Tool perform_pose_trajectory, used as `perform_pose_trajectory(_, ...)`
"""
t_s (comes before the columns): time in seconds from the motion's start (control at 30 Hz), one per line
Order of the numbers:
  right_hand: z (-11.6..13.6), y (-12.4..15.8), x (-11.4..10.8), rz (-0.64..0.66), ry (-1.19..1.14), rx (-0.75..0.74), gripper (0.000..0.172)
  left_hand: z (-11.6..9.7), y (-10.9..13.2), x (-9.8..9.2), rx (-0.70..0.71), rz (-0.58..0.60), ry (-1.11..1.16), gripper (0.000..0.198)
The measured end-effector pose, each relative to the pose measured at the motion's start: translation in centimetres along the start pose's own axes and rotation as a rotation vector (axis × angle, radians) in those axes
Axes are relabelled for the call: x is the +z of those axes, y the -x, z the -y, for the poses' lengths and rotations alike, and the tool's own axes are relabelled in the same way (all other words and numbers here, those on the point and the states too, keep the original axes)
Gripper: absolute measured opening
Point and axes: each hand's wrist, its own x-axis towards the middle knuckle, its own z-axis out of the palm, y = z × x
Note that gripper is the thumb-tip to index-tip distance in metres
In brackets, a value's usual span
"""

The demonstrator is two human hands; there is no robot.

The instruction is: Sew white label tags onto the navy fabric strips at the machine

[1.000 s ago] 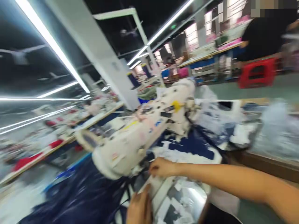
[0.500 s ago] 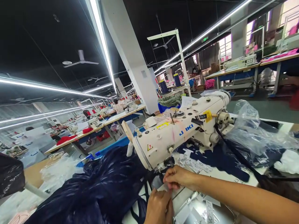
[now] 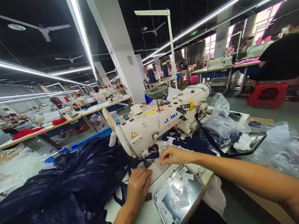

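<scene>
A white sewing machine (image 3: pixel 144 124) with blue lettering stands in front of me, its needle area low at the left end. My left hand (image 3: pixel 139 183) rests palm down just before the needle, fingers bent together and thumb close beside them; whatever lies under them is hidden. My right hand (image 3: pixel 174 155) is raised right of the needle, thumb and fingertips pinched; nothing in the pinch can be made out. Shiny dark navy fabric (image 3: pixel 93 174) is heaped left of my left hand. A metal tray (image 3: pixel 192 186) holding several printed labels (image 3: pixel 178 199) lies below my right wrist.
Clear plastic bags (image 3: pixel 218 112) and a dark tray (image 3: pixel 254 144) with white wadding lie at the right. Two navy thread cones (image 3: pixel 151 75) stand behind the machine. A person in black (image 3: pixel 280 53) is beside a red stool (image 3: pixel 268 96) at the far right.
My hands have moved apart: the left lies lower and to the left, the right stays pinched near the needle. The view has turned right, bringing a person and red stool into sight.
</scene>
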Motion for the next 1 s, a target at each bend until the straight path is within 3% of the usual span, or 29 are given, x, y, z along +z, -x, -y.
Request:
perform_pose_trajectory(0.23,-2.9,1.4,-3.9,-0.255,0.309,0.020,0.016,-0.4,0.6,-0.1,0.037,0.026,-0.121,0.016)
perform_pose_trajectory(0.47,-4.4,2.8,-4.3,-0.281,0.406,0.029,0.019,-0.6,1.3,0.7,-0.028,0.019,-0.164,0.021)
perform_pose_trajectory(0.63,-2.8,2.0,-1.6,-0.215,0.368,-0.009,0.019,-0.7,1.6,1.0,-0.100,0.064,-0.120,0.022)
perform_pose_trajectory(0.83,0.5,0.2,3.8,-0.107,0.299,-0.043,0.013,-0.9,1.4,0.8,-0.097,-0.025,-0.109,0.025)
perform_pose_trajectory(1.0,0.5,-1.1,6.1,-0.060,0.266,-0.036,0.006,-0.7,1.8,1.2,-0.118,-0.059,-0.087,0.025)
